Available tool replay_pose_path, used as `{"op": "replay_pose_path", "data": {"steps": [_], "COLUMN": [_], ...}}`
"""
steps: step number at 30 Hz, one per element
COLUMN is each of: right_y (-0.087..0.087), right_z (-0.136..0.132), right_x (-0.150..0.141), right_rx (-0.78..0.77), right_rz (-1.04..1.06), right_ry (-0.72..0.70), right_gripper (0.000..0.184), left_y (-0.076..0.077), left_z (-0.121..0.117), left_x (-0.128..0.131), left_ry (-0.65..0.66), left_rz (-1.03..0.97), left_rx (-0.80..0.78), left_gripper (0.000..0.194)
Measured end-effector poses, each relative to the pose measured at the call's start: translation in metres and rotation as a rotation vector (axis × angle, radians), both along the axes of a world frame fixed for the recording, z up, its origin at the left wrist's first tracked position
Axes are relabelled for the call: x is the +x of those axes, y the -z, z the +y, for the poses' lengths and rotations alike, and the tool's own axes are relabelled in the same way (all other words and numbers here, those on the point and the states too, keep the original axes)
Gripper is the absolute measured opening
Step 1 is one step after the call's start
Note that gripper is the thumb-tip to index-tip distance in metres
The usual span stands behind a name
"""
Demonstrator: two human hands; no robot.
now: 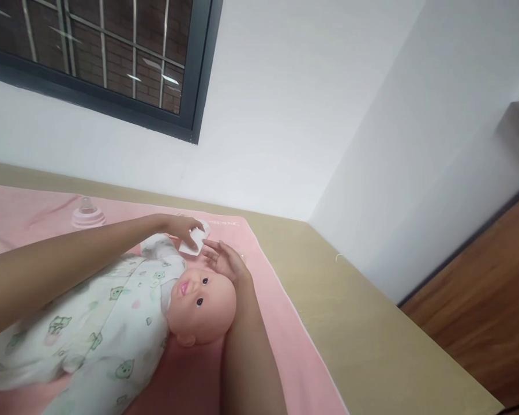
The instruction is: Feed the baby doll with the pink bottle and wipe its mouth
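A baby doll (201, 305) in a white sleepsuit (112, 311) with green bear prints lies on its back on a pink mat (181, 374). My left hand (184, 229) reaches across above the doll's body and pinches a folded white tissue (193, 242) beside its head. Past the doll's head, my right hand (225, 262) is open, palm turned toward the tissue, fingers spread. Its fingertips come close to the tissue's edge; whether they touch is unclear. Something small and whitish (205, 226), partly hidden, lies behind my left fingers.
A baby bottle top (89, 214) with a clear teat and pink collar stands near the mat's far edge at left. The mat covers part of a tan table (328, 300). White walls rise behind, with a barred window (112, 52) at upper left. Brown wood shows at right.
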State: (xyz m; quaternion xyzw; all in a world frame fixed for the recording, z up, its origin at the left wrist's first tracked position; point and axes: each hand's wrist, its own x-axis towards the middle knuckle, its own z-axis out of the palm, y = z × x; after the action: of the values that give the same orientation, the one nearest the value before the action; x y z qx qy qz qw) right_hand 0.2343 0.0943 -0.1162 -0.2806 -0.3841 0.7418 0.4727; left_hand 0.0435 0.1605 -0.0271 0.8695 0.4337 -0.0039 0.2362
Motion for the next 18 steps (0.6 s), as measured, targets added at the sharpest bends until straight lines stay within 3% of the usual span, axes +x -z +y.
{"op": "replay_pose_path", "data": {"steps": [4, 10, 14, 18], "right_y": [0.000, 0.004, 0.007, 0.009], "right_z": [-0.001, 0.005, 0.010, 0.013], "right_x": [0.000, 0.000, -0.001, -0.001], "right_rx": [0.052, 0.024, -0.023, -0.046], "right_rz": [0.057, 0.095, 0.110, 0.124], "right_ry": [-0.011, 0.093, 0.174, 0.214], "right_gripper": [0.033, 0.032, 0.032, 0.031], "left_y": [-0.007, -0.025, -0.030, -0.023], "left_z": [-0.013, -0.049, -0.082, -0.110], "left_x": [-0.006, -0.025, -0.045, -0.056], "left_ry": [-0.009, -0.027, -0.091, -0.126], "left_rz": [-0.132, -0.327, -0.354, -0.304], "left_rx": [-0.159, -0.230, -0.123, 0.055], "left_gripper": [0.043, 0.042, 0.060, 0.074]}}
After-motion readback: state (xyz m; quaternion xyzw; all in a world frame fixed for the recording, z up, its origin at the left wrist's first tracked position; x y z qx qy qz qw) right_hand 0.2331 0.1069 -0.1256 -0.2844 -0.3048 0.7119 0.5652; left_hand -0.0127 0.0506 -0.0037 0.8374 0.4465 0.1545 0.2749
